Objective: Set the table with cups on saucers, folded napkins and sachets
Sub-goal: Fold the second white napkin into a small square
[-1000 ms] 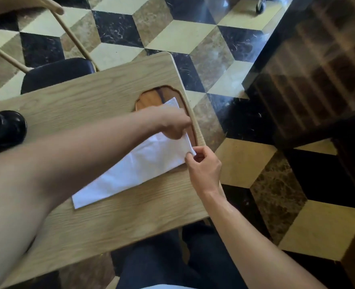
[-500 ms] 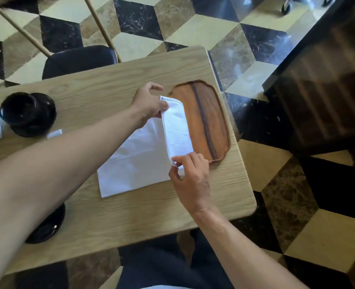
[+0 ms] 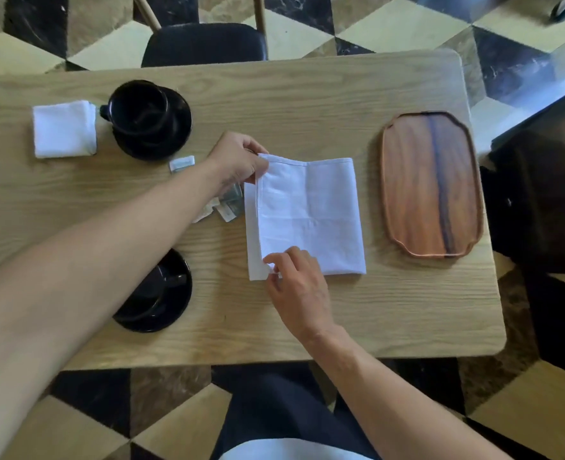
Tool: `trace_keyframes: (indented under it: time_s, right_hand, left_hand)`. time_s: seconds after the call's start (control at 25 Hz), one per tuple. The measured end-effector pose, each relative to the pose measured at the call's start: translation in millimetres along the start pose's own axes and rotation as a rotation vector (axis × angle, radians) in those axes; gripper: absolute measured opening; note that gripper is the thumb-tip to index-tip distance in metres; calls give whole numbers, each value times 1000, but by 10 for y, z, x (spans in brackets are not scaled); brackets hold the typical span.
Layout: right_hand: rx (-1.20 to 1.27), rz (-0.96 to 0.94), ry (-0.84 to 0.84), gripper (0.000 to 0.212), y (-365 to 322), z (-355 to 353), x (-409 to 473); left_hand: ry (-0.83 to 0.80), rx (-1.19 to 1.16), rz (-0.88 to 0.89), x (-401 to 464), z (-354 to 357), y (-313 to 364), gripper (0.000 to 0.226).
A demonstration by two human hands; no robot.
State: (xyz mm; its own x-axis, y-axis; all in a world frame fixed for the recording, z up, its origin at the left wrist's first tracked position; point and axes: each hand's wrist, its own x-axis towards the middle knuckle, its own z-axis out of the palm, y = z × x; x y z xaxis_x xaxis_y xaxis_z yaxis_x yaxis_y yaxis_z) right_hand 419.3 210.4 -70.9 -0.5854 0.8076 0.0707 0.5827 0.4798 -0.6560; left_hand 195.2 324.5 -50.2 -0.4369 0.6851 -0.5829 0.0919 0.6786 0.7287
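A white napkin (image 3: pixel 311 217) lies folded over on the wooden table (image 3: pixel 307 94). My left hand (image 3: pixel 238 161) pinches its far left corner. My right hand (image 3: pixel 297 287) pinches its near left corner. A black cup on a black saucer (image 3: pixel 148 119) stands at the far left, with a small folded napkin (image 3: pixel 63 129) beside it. One sachet (image 3: pixel 182 163) lies near that saucer. More sachets (image 3: pixel 226 207) lie under my left wrist, partly hidden. A second black saucer (image 3: pixel 161 293) sits near the front edge, half covered by my left arm.
An empty wooden tray (image 3: pixel 430 184) lies at the right end of the table. A black-seated chair (image 3: pixel 204 44) stands at the far side. A dark cabinet (image 3: pixel 546 180) is close to the table's right edge. The floor is checkered tile.
Both hands have carried the napkin's right edge over to the left, so it now lies doubled beside the tray. The camera view has swung left, showing the cups and sachets.
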Motion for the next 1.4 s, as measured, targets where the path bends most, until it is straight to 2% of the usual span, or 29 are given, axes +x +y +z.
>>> trace_keyframes:
  time_s: [0.12, 0.24, 0.4, 0.52, 0.64, 0.72, 0.8, 0.96, 1.2, 1.4]
  right_hand:
    - [2, -28, -65, 29, -64, 175, 18]
    - [-35, -21, -116, 31, -63, 248, 7]
    - [-83, 0, -156, 31, -25, 311, 7]
    - [-105, 15, -223, 27, 7, 295, -8]
    - [-131, 62, -90, 25, 104, 206, 82]
    - [-193, 167, 5, 32, 262, 125, 251]
    - [-273, 218, -54, 48, 452, 39, 399]
    - [-429, 125, -270, 69, 917, -58, 385]
    - [-502, 7, -271, 85, 1247, -137, 299]
    - [-508, 0, -259, 82, 1196, -248, 411]
  left_hand:
    - [55, 250, 104, -5, -108, -152, 18]
    - [65, 397, 192, -2, -145, -214, 18]
    - [70, 566, 321, 49, -125, -271, 22]
    - [105, 789, 447, 15, -84, -320, 31]
    - [247, 912, 670, -197, 109, -455, 44]
    - [238, 939, 741, -410, 363, -608, 52]
    - [212, 902, 721, -603, 636, -791, 57]
    - [217, 907, 571, -837, 1021, -1135, 64]
    - [191, 1004, 544, -849, 1064, -1431, 88]
    - [219, 988, 520, -899, 1060, -1299, 85]
